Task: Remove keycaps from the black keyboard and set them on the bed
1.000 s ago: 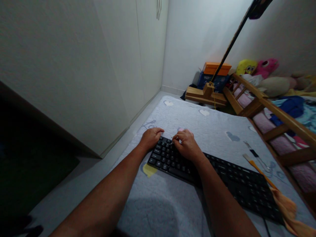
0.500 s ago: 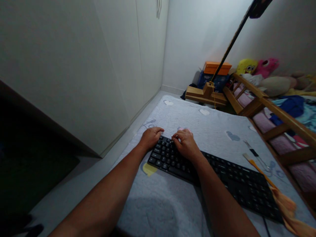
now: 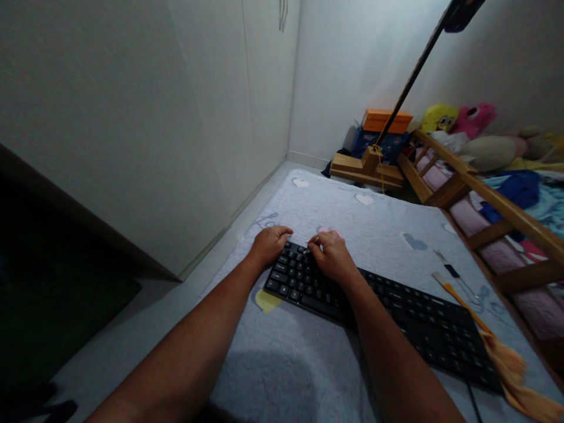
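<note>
A black keyboard lies slantwise on the pale patterned cloth. My left hand holds its far left corner, fingers closed along the edge. Over the upper row of keys, my right hand pinches a thin white stick with a pale tip, like a cotton swab. The tip is at the keys; whether it touches them is hard to tell. My right wrist and forearm hide the middle of the keyboard.
Right of the keyboard lie a wire tool with a black grip, an orange-handled brush and a crumpled orange cloth. A wooden bed rail borders the right side, a white cabinet the left. A wooden stand is at the back.
My right hand has shifted very slightly with the white stick, which now shows more clearly between the fingers. My left hand and the keyboard stay put.
</note>
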`<act>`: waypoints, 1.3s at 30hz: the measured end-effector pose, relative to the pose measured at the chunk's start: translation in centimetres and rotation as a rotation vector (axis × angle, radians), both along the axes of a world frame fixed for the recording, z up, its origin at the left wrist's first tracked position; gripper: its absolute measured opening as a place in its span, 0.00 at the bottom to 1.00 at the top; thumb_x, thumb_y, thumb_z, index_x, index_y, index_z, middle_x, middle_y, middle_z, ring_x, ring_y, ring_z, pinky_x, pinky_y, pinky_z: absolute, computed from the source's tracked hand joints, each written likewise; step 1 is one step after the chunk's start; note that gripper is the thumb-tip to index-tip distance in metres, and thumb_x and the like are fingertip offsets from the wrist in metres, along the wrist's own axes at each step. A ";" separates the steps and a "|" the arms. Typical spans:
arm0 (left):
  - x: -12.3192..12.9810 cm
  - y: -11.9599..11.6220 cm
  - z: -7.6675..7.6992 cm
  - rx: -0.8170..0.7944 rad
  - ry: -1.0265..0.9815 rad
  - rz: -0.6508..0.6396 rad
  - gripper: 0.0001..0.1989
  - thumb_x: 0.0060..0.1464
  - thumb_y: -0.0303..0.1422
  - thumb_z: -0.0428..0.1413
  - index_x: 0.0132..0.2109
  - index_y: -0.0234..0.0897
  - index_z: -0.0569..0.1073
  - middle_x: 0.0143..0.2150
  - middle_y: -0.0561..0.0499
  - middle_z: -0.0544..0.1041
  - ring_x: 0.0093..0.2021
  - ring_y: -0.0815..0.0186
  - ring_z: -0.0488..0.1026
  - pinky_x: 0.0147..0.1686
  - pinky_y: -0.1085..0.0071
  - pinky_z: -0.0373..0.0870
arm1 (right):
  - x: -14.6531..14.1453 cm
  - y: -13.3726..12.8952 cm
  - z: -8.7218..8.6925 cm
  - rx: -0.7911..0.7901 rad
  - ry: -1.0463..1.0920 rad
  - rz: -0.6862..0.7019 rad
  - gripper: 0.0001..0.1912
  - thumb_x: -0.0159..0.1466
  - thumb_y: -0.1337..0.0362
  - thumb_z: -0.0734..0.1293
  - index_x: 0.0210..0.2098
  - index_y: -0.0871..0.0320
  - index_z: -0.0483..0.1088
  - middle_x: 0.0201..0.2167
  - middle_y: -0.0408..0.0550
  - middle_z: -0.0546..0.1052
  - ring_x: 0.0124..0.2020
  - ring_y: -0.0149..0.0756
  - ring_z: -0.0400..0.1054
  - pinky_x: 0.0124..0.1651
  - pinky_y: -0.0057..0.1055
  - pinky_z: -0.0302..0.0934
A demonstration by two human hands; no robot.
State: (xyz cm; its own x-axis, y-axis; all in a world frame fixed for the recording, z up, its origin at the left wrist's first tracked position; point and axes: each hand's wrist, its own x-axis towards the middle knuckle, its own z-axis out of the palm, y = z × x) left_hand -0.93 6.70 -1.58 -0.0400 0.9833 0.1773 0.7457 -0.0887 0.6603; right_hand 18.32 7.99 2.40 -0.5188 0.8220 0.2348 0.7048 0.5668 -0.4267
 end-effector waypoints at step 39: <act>0.1 -0.1 0.4 -0.004 -0.046 0.048 0.18 0.58 0.32 0.48 0.52 0.37 0.76 0.48 0.47 0.80 0.48 0.62 0.76 0.51 0.67 0.67 | -0.7 -0.2 -0.2 0.031 0.016 0.118 0.08 0.64 0.68 0.65 0.34 0.55 0.77 0.34 0.47 0.78 0.41 0.39 0.63 0.49 0.38 0.51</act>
